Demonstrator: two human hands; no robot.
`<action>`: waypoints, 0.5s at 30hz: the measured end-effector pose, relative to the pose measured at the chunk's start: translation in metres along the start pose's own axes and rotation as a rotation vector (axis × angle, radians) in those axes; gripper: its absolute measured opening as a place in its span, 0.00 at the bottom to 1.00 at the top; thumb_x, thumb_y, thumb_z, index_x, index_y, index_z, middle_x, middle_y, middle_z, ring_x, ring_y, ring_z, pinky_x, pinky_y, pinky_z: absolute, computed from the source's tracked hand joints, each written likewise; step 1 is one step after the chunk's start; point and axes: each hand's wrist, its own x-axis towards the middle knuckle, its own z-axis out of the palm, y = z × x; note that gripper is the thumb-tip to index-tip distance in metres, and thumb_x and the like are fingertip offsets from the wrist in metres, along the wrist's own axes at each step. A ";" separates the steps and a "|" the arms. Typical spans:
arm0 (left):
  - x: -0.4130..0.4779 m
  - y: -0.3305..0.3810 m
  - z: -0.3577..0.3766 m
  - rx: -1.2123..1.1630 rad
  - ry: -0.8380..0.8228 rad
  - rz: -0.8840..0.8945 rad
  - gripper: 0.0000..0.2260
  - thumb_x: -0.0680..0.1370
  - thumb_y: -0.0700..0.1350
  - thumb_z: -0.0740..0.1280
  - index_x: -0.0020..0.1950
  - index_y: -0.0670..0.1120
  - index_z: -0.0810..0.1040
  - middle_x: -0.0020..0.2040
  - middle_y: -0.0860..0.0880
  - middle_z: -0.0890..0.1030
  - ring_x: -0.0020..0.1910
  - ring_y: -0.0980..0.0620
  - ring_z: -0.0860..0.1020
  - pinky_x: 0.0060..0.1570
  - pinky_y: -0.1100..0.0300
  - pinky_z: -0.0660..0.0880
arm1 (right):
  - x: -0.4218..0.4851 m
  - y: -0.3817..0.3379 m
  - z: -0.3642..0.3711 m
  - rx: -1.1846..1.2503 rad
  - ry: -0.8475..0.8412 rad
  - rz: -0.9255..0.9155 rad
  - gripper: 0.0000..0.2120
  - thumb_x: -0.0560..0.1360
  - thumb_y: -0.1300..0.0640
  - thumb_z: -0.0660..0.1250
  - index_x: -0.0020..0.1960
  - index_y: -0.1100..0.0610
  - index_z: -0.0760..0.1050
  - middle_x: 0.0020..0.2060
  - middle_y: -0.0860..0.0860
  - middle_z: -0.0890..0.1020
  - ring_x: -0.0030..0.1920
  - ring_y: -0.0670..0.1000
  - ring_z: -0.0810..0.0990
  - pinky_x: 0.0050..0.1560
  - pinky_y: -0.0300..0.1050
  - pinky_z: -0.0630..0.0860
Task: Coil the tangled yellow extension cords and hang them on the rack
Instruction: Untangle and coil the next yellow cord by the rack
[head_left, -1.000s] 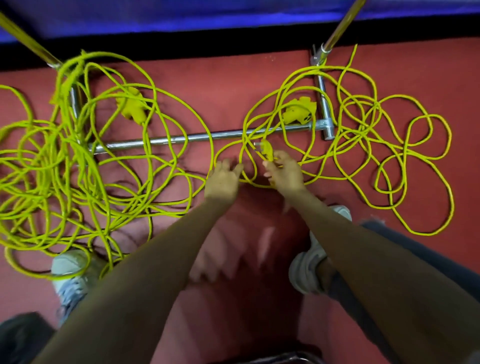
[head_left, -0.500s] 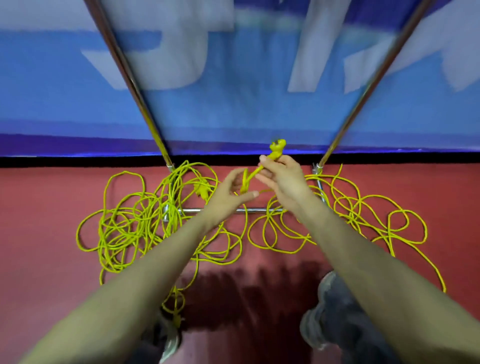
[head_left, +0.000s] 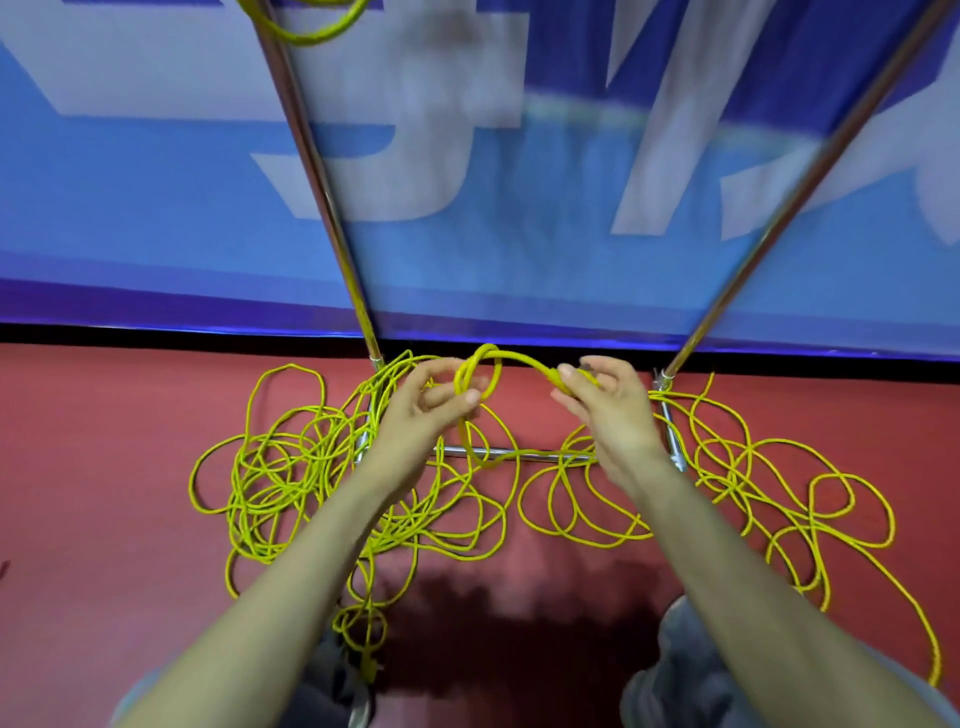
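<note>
While you stand at the foot of the rack, the head view shows what I judge to be the very start of coiling. Your left grip (head_left: 431, 410) has thumb and fingers curled round a small first loop of yellow cord (head_left: 498, 358); your right grip (head_left: 602, 410) pinches the same cord a little further along, fingers closed on it. An arch of cord spans the gap between them, held up above the red floor (head_left: 104, 467), and from the left grip the cord drops to the slack below.

The next move, as I read it, calls for the right grip to slide out along the cord and bring an even length back into the left, turn laid on turn; feed slowly, since the strands below cross one another and a snag could drag the whole heap.

By count, you have two grips, both on one cord; two heaps on the floor, the left heap (head_left: 291, 467) dense and the right heap (head_left: 727, 467) looser, both lying over the rack's base; how many separate cords they hold I cannot tell. The rack shows two slanted uprights, the left upright (head_left: 306, 150) and the right upright (head_left: 810, 171), and one base bar (head_left: 524, 456); one yellow loop (head_left: 306, 34) hangs at the top by the left upright; one plug (head_left: 370, 670) lies near your feet.
</note>
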 end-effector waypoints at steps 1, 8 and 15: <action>0.003 -0.006 -0.001 0.003 -0.012 -0.011 0.11 0.77 0.35 0.66 0.56 0.47 0.75 0.43 0.49 0.83 0.42 0.51 0.82 0.49 0.58 0.78 | 0.004 0.006 -0.004 -0.076 0.058 -0.042 0.12 0.72 0.67 0.70 0.52 0.59 0.71 0.51 0.58 0.74 0.38 0.45 0.80 0.47 0.46 0.81; 0.027 -0.019 0.001 -0.039 0.118 -0.212 0.06 0.80 0.38 0.64 0.53 0.48 0.76 0.42 0.49 0.80 0.33 0.55 0.80 0.35 0.60 0.76 | 0.016 0.012 -0.008 -0.390 -0.025 -0.149 0.16 0.67 0.61 0.76 0.43 0.50 0.70 0.41 0.52 0.79 0.40 0.49 0.79 0.44 0.47 0.76; 0.034 -0.018 0.002 0.072 0.108 -0.263 0.08 0.79 0.34 0.61 0.49 0.47 0.73 0.39 0.52 0.80 0.38 0.54 0.78 0.34 0.57 0.76 | 0.004 0.020 -0.002 -0.545 -0.117 -0.095 0.17 0.66 0.58 0.78 0.42 0.48 0.70 0.42 0.52 0.78 0.39 0.57 0.82 0.41 0.49 0.76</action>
